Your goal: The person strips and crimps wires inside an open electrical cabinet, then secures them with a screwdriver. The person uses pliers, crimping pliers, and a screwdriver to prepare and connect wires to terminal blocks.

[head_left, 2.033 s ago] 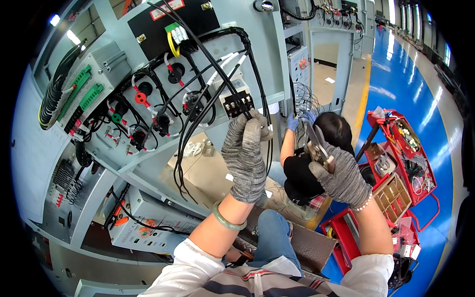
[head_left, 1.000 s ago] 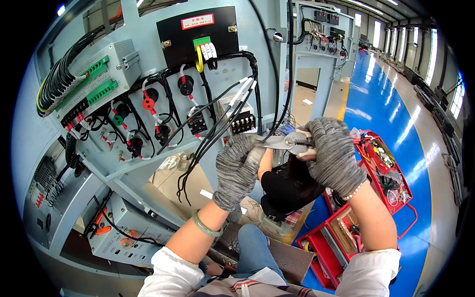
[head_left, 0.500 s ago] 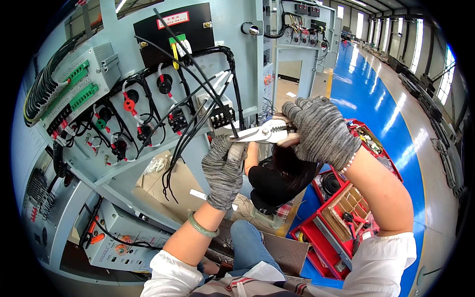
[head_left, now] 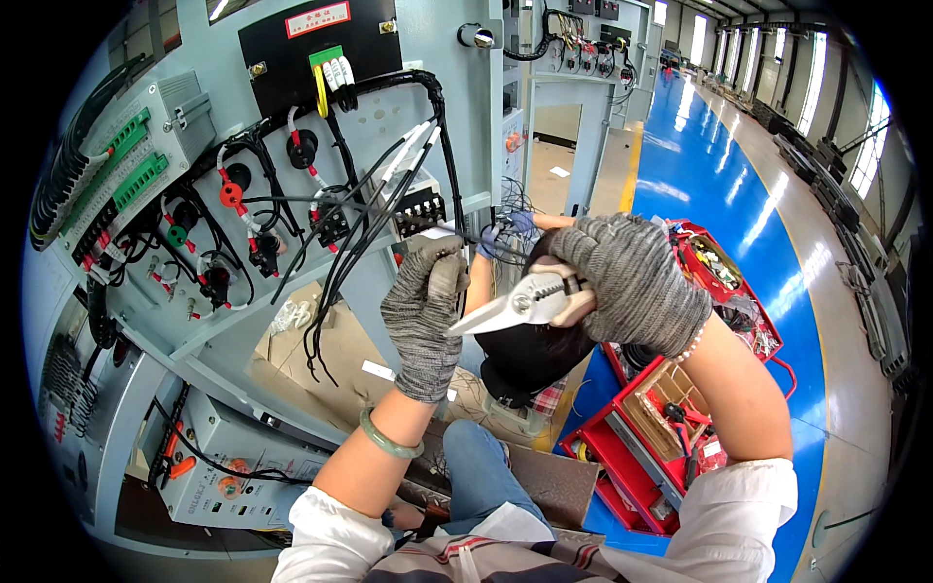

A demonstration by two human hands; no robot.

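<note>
From the head camera, the person's left hand [head_left: 425,316], in a grey knit glove, is raised to the grey control panel [head_left: 486,126], with its fingers curled together around a thin black wire [head_left: 457,231] that comes off the small terminal block [head_left: 418,210]. The grip looks closed on that wire, though the fingertips themselves are partly hidden behind the glove's knuckles.

The right hand [head_left: 632,282], gloved the same way, is clamped around the handles of a pair of pale-handled wire pliers [head_left: 515,303]. The tool's blades point left, toward the left hand, their tips just beside the left glove and near the held wire. I cannot tell whether the blades are touching the wire.

The wire is light, limp and thin. It will bend wherever it is pushed, so I judge it best pinched close to the spot being worked, as the left hand does, to keep it from whipping aside. Its insulation is soft, and too hard a squeeze could nick the strands. The pliers are stiff metal, not heavy, and best held far back on the handles for leverage. Knit gloves should give a decent hold on both.

Below the hands, another person [head_left: 530,355] crouches by the panel, and a red toolbox [head_left: 671,428] lies open on the blue floor [head_left: 709,185]. A bundle of black cables [head_left: 340,262] hangs loose down the panel.
</note>
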